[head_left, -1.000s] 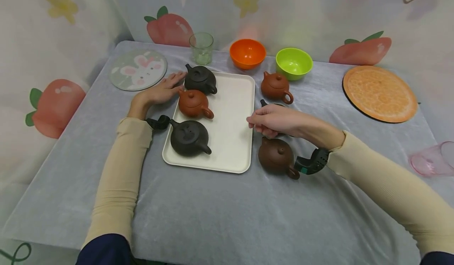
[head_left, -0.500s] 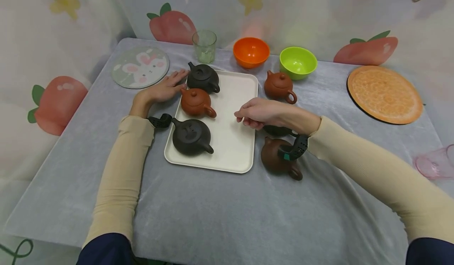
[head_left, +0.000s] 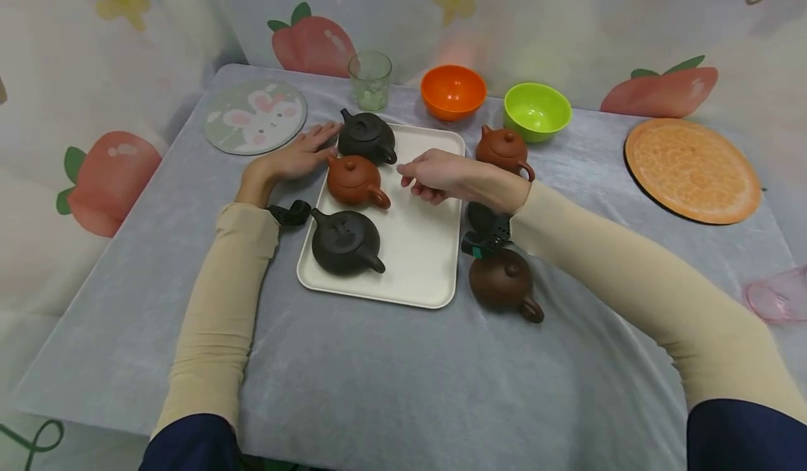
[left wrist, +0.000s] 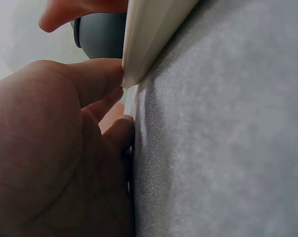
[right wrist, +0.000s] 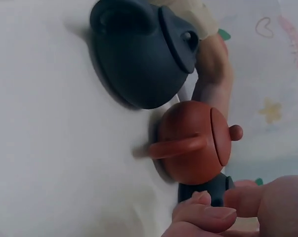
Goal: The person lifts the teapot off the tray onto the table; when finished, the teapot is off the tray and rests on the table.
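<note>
On the cream tray (head_left: 419,264) stand three teapots along its left side: a black one (head_left: 368,138) at the back, an orange-brown one (head_left: 354,180) in the middle and a larger black one (head_left: 345,243) in front. My left hand (head_left: 286,159) lies beside the tray with fingers extended toward the back black teapot; in the left wrist view its thumb (left wrist: 97,79) touches the tray's rim. Over the tray, my right hand (head_left: 435,175) hovers with loosely bent fingers and nothing in them, a short gap from the two rear teapots.
Right of the tray stand an orange-brown teapot (head_left: 501,150), a partly hidden black one (head_left: 480,217) and a dark brown one (head_left: 500,280). Behind are a glass (head_left: 370,82), an orange bowl (head_left: 452,94) and a green bowl (head_left: 537,113). A pink glass (head_left: 778,297) lies far right.
My right hand has moved left and back, from over the right-hand teapots and the tray's right edge to above the tray. The left hand stays at the tray's left side.
</note>
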`<state>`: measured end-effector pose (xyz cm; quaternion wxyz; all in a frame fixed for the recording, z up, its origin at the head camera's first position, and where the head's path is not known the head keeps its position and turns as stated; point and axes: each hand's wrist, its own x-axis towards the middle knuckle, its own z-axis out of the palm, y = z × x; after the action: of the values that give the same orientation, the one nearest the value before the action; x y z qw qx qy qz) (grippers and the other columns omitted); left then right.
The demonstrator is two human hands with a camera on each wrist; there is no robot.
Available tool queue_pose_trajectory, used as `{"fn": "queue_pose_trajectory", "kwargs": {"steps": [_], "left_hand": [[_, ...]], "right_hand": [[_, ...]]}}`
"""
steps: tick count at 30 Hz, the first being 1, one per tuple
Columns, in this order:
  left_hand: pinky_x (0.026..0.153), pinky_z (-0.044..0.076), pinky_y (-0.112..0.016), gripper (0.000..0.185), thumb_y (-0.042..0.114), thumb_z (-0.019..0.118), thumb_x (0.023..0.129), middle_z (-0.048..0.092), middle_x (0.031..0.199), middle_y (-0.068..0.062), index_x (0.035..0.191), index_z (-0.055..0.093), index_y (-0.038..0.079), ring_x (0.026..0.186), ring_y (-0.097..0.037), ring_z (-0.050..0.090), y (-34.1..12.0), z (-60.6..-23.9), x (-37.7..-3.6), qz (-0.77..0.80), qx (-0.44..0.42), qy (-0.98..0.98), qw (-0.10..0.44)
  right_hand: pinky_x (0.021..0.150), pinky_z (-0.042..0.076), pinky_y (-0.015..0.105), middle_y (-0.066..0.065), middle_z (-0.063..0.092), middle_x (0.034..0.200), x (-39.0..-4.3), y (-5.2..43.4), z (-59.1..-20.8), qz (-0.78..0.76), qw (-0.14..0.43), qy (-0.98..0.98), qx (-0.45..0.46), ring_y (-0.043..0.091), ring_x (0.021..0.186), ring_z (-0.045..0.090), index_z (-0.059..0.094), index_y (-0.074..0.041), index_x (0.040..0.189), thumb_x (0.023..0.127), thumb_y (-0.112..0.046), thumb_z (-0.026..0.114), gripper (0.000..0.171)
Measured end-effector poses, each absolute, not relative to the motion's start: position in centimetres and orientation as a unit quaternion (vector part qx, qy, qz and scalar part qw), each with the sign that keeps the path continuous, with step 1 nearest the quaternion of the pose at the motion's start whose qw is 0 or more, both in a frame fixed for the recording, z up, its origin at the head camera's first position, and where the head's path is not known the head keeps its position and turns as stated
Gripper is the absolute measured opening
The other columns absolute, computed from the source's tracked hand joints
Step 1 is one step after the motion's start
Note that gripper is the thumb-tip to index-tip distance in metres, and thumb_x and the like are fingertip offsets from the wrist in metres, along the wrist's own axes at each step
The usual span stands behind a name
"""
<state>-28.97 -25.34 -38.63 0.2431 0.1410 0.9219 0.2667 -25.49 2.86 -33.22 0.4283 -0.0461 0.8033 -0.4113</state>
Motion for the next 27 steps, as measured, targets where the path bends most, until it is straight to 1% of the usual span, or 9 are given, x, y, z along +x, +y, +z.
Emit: {"fn": "queue_pose_trajectory", "kwargs": {"steps": [2, 6, 9, 11, 14, 16, 18, 21, 27], "left_hand": [[0.121, -0.012, -0.044, 0.063, 0.043, 0.028, 0.106, -0.010, 0.165, -0.004, 0.158, -0.002, 0.023, 0.150, -0.022, -0.018, -25.4, -38.7, -29.0, 0.264, 0.141, 0.923, 0.241], [0.121, -0.012, -0.044, 0.063, 0.043, 0.028, 0.106, -0.009, 0.165, -0.005, 0.159, -0.001, 0.023, 0.150, -0.022, -0.017, -25.4, -38.8, -29.0, 0.254, 0.141, 0.927, 0.238], [0.121, -0.011, -0.044, 0.063, 0.044, 0.027, 0.106, -0.008, 0.165, -0.004, 0.159, 0.000, 0.024, 0.150, -0.022, -0.017, -25.4, -38.8, -29.0, 0.255, 0.141, 0.927, 0.237], [0.121, -0.012, -0.044, 0.064, 0.045, 0.028, 0.105, -0.009, 0.165, -0.003, 0.159, 0.000, 0.024, 0.150, -0.021, -0.017, -25.4, -38.8, -29.0, 0.258, 0.140, 0.926, 0.237], [0.121, -0.012, -0.044, 0.063, 0.044, 0.029, 0.105, -0.009, 0.165, -0.004, 0.159, 0.001, 0.023, 0.150, -0.022, -0.017, -25.3, -38.7, -29.0, 0.260, 0.142, 0.925, 0.237], [0.121, -0.011, -0.043, 0.063, 0.043, 0.029, 0.106, -0.009, 0.165, -0.004, 0.159, 0.002, 0.023, 0.150, -0.022, -0.017, -25.3, -38.7, -29.0, 0.260, 0.142, 0.926, 0.235], [0.121, -0.011, -0.043, 0.063, 0.041, 0.029, 0.106, -0.009, 0.165, -0.004, 0.159, 0.002, 0.023, 0.150, -0.022, -0.017, -25.2, -38.7, -29.1, 0.260, 0.140, 0.926, 0.234], [0.122, -0.011, -0.043, 0.062, 0.041, 0.029, 0.106, -0.008, 0.165, -0.004, 0.159, 0.002, 0.023, 0.150, -0.022, -0.016, -25.2, -38.6, -29.1, 0.261, 0.138, 0.927, 0.233], [0.121, -0.011, -0.045, 0.062, 0.039, 0.030, 0.106, -0.007, 0.165, -0.007, 0.159, 0.003, 0.020, 0.151, -0.024, -0.016, -25.2, -38.5, -29.0, 0.262, 0.142, 0.925, 0.234]], "right_hand": [[0.052, 0.030, 0.021, 0.003, 0.045, 0.074, -25.7, 2.1, -33.2, -0.421, 0.416, 0.805, -0.038, 0.012, 0.056, 0.036, 0.052, 0.000, 0.115, 0.105, -0.032, 0.042, 0.035], [0.051, 0.029, 0.021, 0.002, 0.044, 0.070, -25.9, 0.7, -33.5, -0.435, 0.395, 0.809, -0.018, 0.012, 0.055, 0.035, 0.049, -0.003, 0.096, 0.105, -0.033, 0.043, 0.032], [0.050, 0.030, 0.021, 0.003, 0.043, 0.068, -26.0, 0.0, -33.8, -0.445, 0.377, 0.812, -0.003, 0.013, 0.055, 0.036, 0.047, -0.003, 0.089, 0.105, -0.037, 0.043, 0.037], [0.049, 0.031, 0.021, 0.003, 0.044, 0.069, -26.0, -0.4, -33.8, -0.453, 0.368, 0.812, 0.009, 0.014, 0.056, 0.037, 0.049, -0.002, 0.094, 0.105, -0.039, 0.043, 0.038], [0.050, 0.032, 0.022, 0.003, 0.044, 0.074, -26.3, -0.7, -33.9, -0.465, 0.369, 0.804, 0.024, 0.014, 0.058, 0.038, 0.050, -0.001, 0.109, 0.105, -0.039, 0.041, 0.039], [0.051, 0.033, 0.022, 0.004, 0.045, 0.078, -26.6, -0.8, -33.9, -0.478, 0.376, 0.793, 0.032, 0.015, 0.059, 0.039, 0.045, -0.004, 0.123, 0.105, -0.039, 0.040, 0.040], [0.052, 0.033, 0.022, 0.004, 0.047, 0.081, -26.8, -0.8, -34.0, -0.498, 0.382, 0.778, 0.039, 0.015, 0.060, 0.039, 0.040, -0.007, 0.130, 0.106, -0.038, 0.038, 0.040], [0.054, 0.033, 0.022, 0.005, 0.050, 0.083, -27.2, -0.9, -34.2, -0.532, 0.389, 0.751, 0.043, 0.014, 0.060, 0.040, 0.040, -0.007, 0.130, 0.107, -0.034, 0.037, 0.037], [0.058, 0.034, 0.022, 0.004, 0.051, 0.083, -27.5, -0.6, -34.5, -0.542, 0.391, 0.743, 0.047, 0.013, 0.065, 0.042, 0.050, -0.004, 0.121, 0.107, -0.031, 0.037, 0.033]]}}
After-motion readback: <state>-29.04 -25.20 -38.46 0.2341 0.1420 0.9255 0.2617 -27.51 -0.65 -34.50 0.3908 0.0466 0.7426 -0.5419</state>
